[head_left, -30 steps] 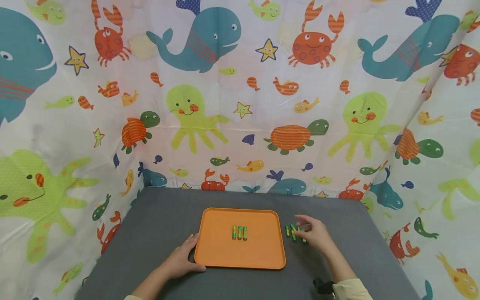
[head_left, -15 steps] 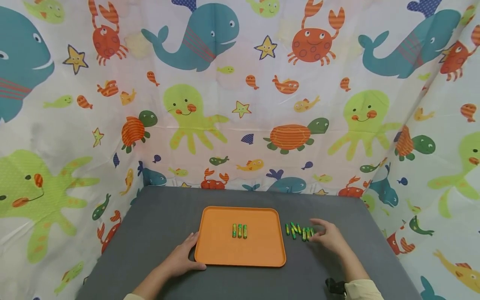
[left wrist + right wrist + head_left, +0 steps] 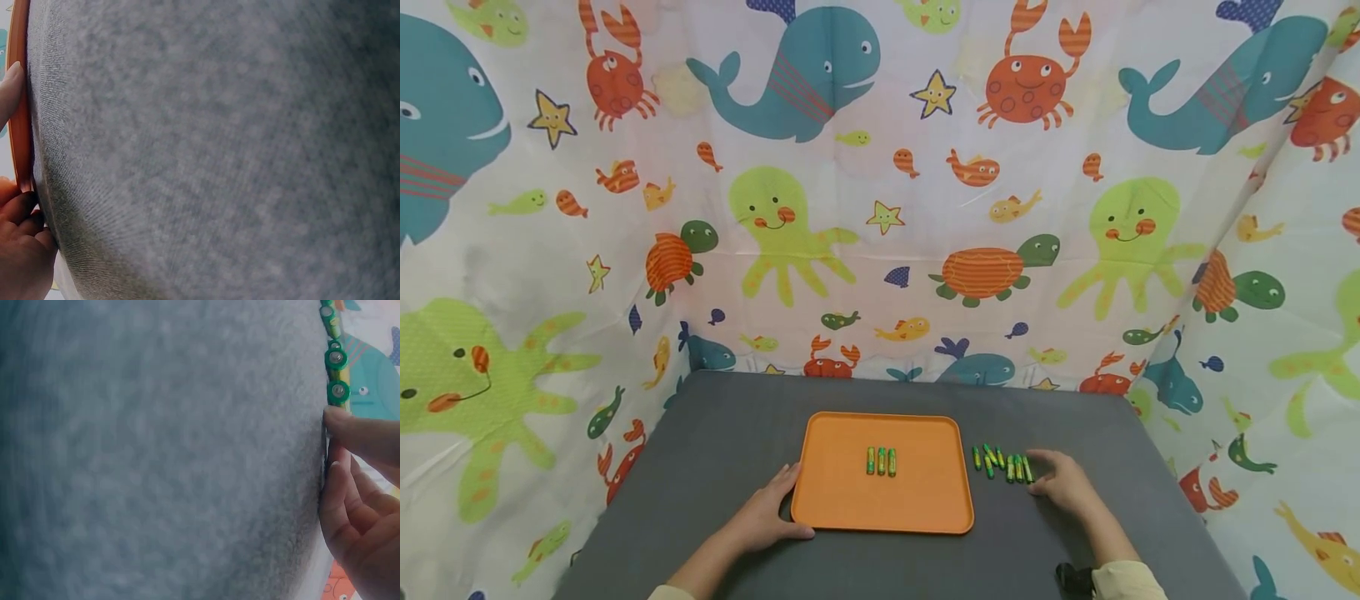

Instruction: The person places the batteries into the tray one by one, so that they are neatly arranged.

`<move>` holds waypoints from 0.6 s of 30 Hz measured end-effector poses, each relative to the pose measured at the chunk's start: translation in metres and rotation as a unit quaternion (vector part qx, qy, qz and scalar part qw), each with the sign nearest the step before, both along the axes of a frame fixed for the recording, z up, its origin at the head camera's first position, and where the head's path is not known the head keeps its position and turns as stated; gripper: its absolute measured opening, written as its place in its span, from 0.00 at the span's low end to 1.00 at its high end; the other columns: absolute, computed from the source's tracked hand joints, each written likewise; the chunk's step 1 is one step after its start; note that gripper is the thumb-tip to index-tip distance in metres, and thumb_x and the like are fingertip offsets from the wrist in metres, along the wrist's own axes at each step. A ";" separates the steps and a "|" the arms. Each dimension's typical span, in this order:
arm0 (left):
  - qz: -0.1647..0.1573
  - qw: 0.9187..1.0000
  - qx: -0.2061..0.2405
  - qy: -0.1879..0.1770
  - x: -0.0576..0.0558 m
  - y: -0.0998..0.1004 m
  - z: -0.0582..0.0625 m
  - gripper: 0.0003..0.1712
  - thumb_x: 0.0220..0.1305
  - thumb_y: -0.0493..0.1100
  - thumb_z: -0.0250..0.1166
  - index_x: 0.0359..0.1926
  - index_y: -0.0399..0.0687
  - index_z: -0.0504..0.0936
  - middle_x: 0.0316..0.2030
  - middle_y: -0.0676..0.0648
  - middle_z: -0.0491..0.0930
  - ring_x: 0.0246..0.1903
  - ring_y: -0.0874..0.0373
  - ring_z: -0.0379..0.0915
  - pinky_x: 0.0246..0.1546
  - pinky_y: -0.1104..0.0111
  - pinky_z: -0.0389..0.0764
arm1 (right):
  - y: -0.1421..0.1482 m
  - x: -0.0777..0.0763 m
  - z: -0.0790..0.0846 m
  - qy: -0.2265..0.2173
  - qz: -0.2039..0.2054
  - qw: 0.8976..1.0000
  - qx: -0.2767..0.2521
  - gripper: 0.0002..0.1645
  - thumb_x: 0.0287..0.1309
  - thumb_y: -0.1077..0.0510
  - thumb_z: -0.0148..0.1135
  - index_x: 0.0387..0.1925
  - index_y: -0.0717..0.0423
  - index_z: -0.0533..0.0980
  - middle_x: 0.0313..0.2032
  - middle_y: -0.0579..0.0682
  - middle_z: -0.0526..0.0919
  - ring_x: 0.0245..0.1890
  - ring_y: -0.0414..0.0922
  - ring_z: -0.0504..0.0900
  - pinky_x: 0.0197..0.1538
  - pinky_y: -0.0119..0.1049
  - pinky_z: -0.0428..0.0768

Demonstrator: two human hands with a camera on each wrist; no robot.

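Observation:
My left hand [image 3: 760,517] holds the near left corner of an orange tray [image 3: 880,508]. Its thumb [image 3: 9,94] lies against the front rim, and curled fingers [image 3: 28,225] sit by the side. Three green and yellow batteries [image 3: 882,462] stand side by side in the tray's middle. To the right of the tray, my right hand [image 3: 1066,483] pinches the rightmost battery [image 3: 1027,469] of a row of three, thumb at its near end. In the right wrist view the thumb [image 3: 365,434] hides that battery, with two battery ends [image 3: 337,391] showing beside it.
Several more loose batteries [image 3: 988,458] lie at angles between the tray and the row of three. The grey tabletop [image 3: 737,425] meets a sea-animal curtain [image 3: 895,200] at the back and both sides. A dark band [image 3: 1073,579] is on the right wrist.
My right hand has moved right, from the batteries nearest the tray to the rightmost one, uncovering the row of three. The left hand and the tray have stayed put.

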State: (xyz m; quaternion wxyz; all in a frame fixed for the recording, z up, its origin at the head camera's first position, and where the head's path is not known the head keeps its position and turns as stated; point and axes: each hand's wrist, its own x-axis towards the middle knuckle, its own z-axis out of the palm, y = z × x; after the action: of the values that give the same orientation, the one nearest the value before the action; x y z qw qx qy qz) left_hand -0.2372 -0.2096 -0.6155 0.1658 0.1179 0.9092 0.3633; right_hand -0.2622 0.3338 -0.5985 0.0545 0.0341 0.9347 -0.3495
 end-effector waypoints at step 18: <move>0.001 1.000 -0.007 0.000 0.002 -0.002 -0.002 0.71 0.43 0.67 0.80 0.80 0.46 0.52 0.78 0.37 0.52 0.77 0.38 0.47 0.67 0.36 0.59 | 0.001 0.007 0.000 0.022 -0.021 0.999 0.036 0.34 0.46 0.57 0.81 0.52 0.69 0.78 0.45 0.63 0.85 0.38 0.52 0.86 0.39 0.48 0.82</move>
State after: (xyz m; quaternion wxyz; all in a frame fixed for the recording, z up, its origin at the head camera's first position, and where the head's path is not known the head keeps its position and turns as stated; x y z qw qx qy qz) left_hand -0.2355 -0.2114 -0.6175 0.1664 0.1162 0.9119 0.3566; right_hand -0.2552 0.3344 -0.5989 0.0257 0.0484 0.9466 -0.3177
